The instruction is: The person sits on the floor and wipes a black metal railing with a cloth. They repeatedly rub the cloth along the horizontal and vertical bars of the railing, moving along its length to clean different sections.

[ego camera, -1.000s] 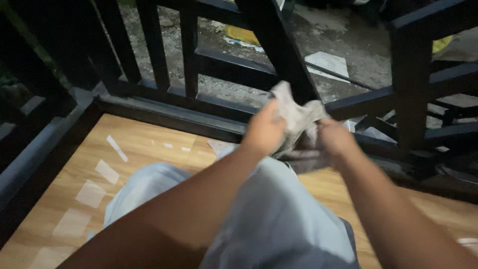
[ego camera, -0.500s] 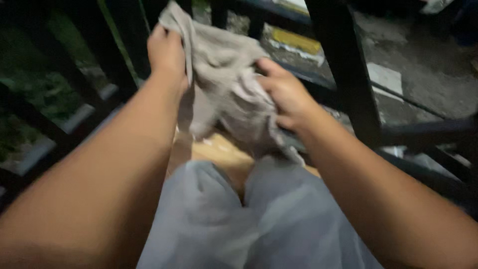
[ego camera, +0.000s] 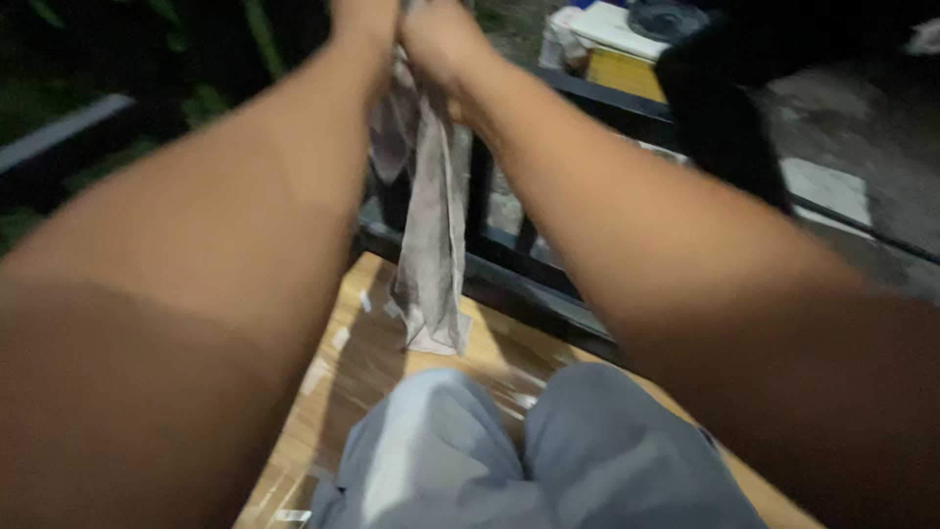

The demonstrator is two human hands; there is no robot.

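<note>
Both hands are working at the very top edge of the view, raised well above the lap. The left hand (ego camera: 364,18) and the right hand (ego camera: 443,34) are pressing close together, each clamped on the top of a pale grey, crumpled fabric cloth (ego camera: 428,245), though the fingertips themselves are running out of frame, so how they are curled I cannot tell exactly. The cloth is hanging straight down between the two forearms as a long narrow strip, its lower end dangling free above the light wooden plank floor (ego camera: 362,362) and just ahead of the knees in light grey trousers (ego camera: 548,451).

By my judgement, the step in hand is holding up or wringing the cloth at its top; any next move is calling for a firm pinch on the upper hem and steady arms so the strip is not slipping.

Room is tight forward: a black metal railing (ego camera: 534,289) is running along the far edge of the floor, just behind the hanging cloth. Beyond it, a yellow and white box-like object (ego camera: 612,49) is sitting on grey ground. The near floor beside the knees is lying open.
</note>
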